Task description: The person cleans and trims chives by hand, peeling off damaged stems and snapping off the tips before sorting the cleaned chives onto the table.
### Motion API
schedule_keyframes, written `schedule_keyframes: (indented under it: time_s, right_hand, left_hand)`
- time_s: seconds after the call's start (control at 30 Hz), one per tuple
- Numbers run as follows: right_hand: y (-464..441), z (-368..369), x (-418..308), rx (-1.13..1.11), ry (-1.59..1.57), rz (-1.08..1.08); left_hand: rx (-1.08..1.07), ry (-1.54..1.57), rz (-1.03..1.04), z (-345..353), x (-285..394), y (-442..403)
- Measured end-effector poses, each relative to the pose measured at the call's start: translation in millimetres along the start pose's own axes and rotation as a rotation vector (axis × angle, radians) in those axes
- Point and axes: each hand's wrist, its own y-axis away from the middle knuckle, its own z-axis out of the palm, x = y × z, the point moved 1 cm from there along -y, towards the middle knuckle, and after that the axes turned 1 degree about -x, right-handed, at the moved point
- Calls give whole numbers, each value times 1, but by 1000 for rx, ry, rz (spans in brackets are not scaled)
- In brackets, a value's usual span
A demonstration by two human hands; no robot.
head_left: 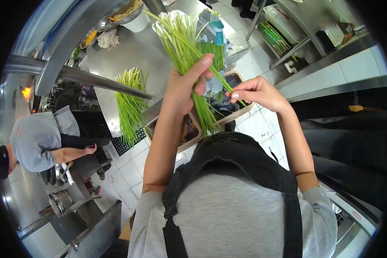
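Note:
My left hand (189, 84) is wrapped round a thick bunch of long green stalks (176, 43), pale at the top end, with the green ends hanging below. At its right, my right hand (251, 93) pinches the thin tips of a few stalks that slant down out of the bunch. Another pile of green stalks (131, 103) lies on the steel table (116, 53) to the left, its tips over the edge. Behind my hands, more green stalks (211, 53) lie beside crumpled wrapping with a teal band (218, 32).
Below the table edge stand two bins (198, 137) with dark contents. A steel rail (94, 77) crosses from the left. A co-worker in a grey shirt (36, 137) stands at the left near a flame (27, 92). Shelves (296, 47) hold boxes at the upper right.

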Motion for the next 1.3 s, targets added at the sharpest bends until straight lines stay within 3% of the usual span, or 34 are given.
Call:
schedule_keyframes:
  time_s: [0.47,0.57,0.6,0.63,0.7,0.73,0.83,0.93,1.07,1.17,1.2,1.3]
  right_hand:
    - [14,-14,65,-38,-99,48]
    - [-5,23,94,47,-748,-73]
    - [-10,41,96,145,-846,-8]
    - [-21,48,98,46,-1035,-17]
    - [-37,52,138,148,-1202,169]
    - [-41,52,155,275,-1176,262]
    - [-38,34,222,361,-1154,424]
    - [-36,21,268,498,-1102,462]
    - [-69,-3,337,450,-929,461]
    - [-94,9,304,600,-642,614]
    - [-100,6,297,635,-309,696]
    - [-107,-7,313,690,676,213]
  left_hand:
    - [298,-121,283,-1,-6,44]
    - [375,-122,338,-13,-8,71]
    - [392,-141,343,-19,-12,81]
    - [410,-160,345,-23,-15,84]
    - [483,-78,421,-34,-15,94]
    - [560,-79,438,-45,-9,101]
    - [833,-188,380,-98,7,121]
    - [957,-392,259,-181,18,129]
    - [896,-520,105,-267,12,74]
    - [865,-610,34,-287,15,42]
    - [888,-630,51,-286,19,38]
    - [840,-600,109,-283,28,55]
